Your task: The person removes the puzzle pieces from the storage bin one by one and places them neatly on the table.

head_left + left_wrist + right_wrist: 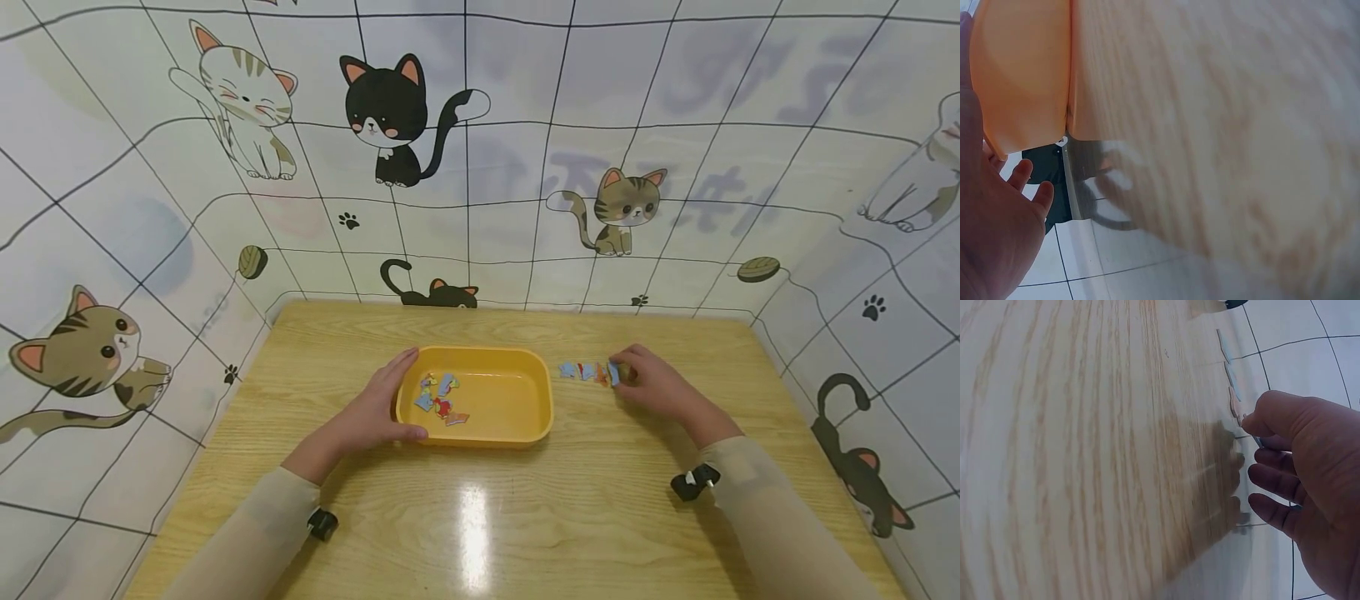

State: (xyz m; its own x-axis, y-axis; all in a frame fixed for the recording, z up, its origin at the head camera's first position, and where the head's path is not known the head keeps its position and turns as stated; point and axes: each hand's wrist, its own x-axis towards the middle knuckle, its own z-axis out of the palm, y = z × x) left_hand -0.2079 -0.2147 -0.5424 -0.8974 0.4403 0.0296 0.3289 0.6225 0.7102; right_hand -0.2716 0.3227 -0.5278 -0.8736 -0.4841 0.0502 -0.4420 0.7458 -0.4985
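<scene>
A shallow yellow tray (510,417) sits on the table, with several small colorful jigsaw puzzle pieces (442,407) in its left half. My left hand (378,404) holds the tray's left end, thumb at the near corner and fingers toward the far corner. In the left wrist view, the tray's wall (1019,75) rises beside that hand. To the right of the tray, a short row of puzzle pieces (585,372) lies on the wood. At its right end, my right hand (654,383) pinches a light-blue puzzle piece (614,373) between thumb and fingers, close over the tabletop.
The wooden table (375,517) meets a tile-patterned backdrop (510,167) with cartoon cats at the back and both sides. A dark wrist device (322,523) sits by the left sleeve, and another device (694,482) by the right.
</scene>
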